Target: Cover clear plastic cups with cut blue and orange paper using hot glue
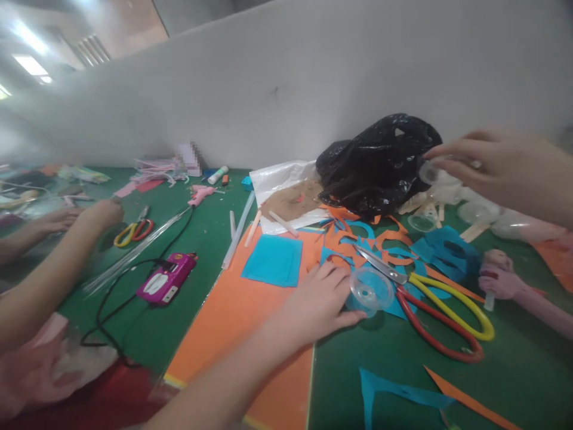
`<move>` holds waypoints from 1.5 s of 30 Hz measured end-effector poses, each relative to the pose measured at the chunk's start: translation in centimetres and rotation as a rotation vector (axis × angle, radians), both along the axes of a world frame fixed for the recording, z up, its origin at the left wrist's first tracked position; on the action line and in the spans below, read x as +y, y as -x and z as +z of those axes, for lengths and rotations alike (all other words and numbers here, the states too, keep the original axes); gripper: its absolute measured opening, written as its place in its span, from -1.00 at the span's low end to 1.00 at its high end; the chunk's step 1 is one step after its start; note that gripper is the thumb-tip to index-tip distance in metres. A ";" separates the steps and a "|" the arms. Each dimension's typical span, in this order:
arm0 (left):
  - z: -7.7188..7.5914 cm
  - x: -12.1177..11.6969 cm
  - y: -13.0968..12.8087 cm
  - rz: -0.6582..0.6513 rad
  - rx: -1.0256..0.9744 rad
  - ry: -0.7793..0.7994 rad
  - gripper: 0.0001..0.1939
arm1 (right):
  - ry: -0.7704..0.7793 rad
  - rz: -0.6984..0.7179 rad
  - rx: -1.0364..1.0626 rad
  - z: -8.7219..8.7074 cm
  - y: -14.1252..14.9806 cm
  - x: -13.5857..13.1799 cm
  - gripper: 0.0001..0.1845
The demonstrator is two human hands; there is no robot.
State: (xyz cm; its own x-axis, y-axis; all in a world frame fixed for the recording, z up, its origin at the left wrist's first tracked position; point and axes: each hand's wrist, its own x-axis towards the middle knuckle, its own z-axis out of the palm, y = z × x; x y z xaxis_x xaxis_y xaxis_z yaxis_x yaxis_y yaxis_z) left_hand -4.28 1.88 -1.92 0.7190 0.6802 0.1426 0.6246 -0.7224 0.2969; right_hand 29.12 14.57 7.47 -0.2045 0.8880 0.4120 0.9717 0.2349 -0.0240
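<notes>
My left hand (317, 304) rests on an orange foam sheet (250, 382), with its thumb and fingertips at the rim of a clear plastic dome (369, 291). My right hand (496, 170) is raised at the right, pinching a small clear plastic cup (428, 173) between its fingertips. Large scissors (452, 304) with red and yellow handles lie open beside the dome, their blades over scraps of orange and blue foam paper (358, 239). A blue foam square (273, 260) lies on the orange sheet.
A co-worker's arms (54, 257) reach in at the left, near small scissors (133, 233), clear glue sticks (132, 254) and a magenta corded device (166, 278). A black plastic bag (378, 164) sits against a white partition (286, 89). A pink glue gun (505, 280) lies at the right.
</notes>
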 end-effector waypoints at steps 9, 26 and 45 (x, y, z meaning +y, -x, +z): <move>0.0 -0.2 0.0 0.006 0.014 -0.002 -0.46 | 0.922 0.324 1.051 1.9 14.0 3.5 -0.83; -0.7 -0.2 -0.3 -0.020 0.062 -0.114 -0.48 | 0.429 0.250 0.406 -5.8 21.8 16.0 -0.53; -0.2 0.0 -0.3 -0.010 0.087 -0.030 -0.46 | 0.443 0.312 0.217 -7.2 23.9 17.4 -0.51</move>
State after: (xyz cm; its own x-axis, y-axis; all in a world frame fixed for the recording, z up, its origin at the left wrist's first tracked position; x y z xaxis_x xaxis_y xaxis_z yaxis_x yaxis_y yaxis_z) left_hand -3.94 1.88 -2.15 0.7366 0.6689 0.0996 0.6394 -0.7368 0.2199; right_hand 5.27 31.95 0.29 -0.4367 0.8963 0.0766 0.8198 0.4316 -0.3764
